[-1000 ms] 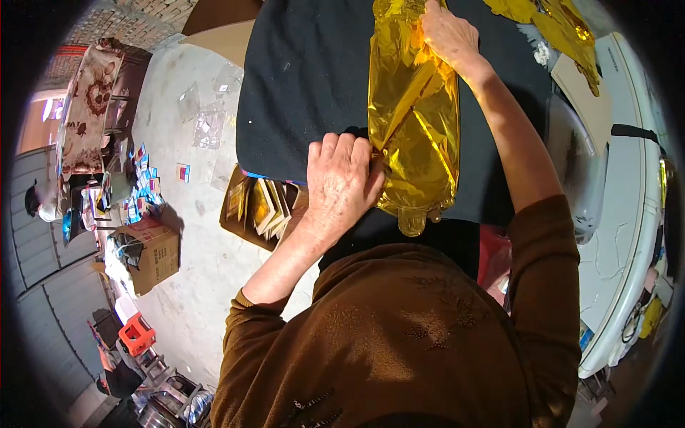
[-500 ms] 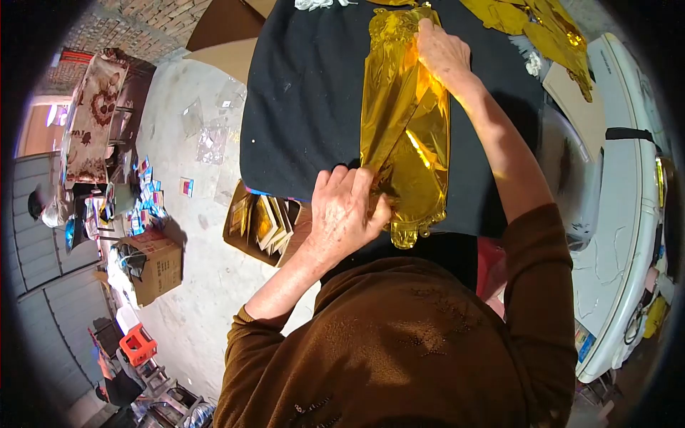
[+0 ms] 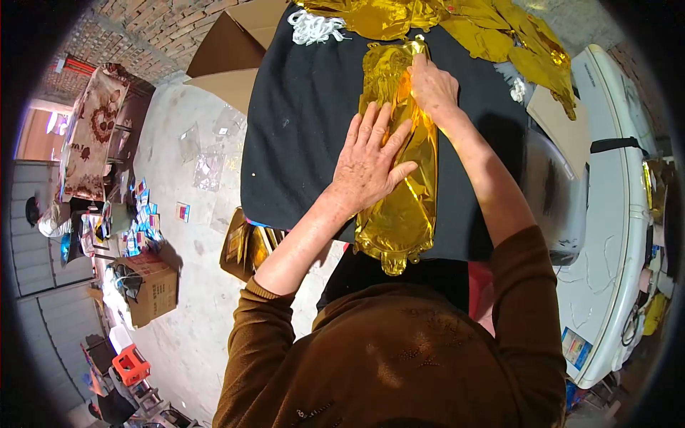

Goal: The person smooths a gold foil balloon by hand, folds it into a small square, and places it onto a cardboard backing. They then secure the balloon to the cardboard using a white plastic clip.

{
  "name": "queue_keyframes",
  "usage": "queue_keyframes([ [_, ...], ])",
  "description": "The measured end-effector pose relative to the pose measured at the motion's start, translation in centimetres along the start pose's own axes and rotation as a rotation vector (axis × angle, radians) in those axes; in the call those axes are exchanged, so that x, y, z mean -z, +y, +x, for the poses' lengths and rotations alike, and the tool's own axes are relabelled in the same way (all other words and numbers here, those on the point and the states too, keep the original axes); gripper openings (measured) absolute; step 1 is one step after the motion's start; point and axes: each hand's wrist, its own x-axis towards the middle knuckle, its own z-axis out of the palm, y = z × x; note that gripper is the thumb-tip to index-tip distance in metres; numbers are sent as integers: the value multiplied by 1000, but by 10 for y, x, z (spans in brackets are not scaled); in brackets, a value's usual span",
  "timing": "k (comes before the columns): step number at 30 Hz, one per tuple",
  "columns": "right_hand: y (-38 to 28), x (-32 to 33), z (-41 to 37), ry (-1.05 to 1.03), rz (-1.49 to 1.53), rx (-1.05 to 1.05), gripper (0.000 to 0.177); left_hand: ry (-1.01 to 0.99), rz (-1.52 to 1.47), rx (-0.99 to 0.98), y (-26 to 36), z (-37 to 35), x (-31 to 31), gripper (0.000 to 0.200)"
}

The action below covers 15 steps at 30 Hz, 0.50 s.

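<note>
A long, flat gold foil balloon with small tabs along its edges lies on a black cloth over the table. My left hand rests flat on its middle, fingers spread. Near the balloon's far end, my right hand grips its right edge, with the index finger stretched toward the top tab and the other fingers curled. The right thumb is hidden. More flat gold foil balloons lie along the far edge.
White string is bundled at the far left of the cloth. An open carton stands beyond it. A small box of packets sits below the table's left edge. To the right is a white appliance. A red stool stands lower left.
My left hand has moved up from the balloon's lower left edge and flattened out over its middle. The right hand stays near the far end. The head view has shifted slightly.
</note>
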Motion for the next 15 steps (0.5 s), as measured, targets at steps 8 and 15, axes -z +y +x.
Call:
queue_keyframes([
  [8, 4, -7, 2, 45, -24, -59, 25, -59, 66, 18, 1, -2, -2, 71],
  [15, 6, -11, 2, 87, -26, 0, 23, -96, 68, 14, 0, -1, -3, 73],
])
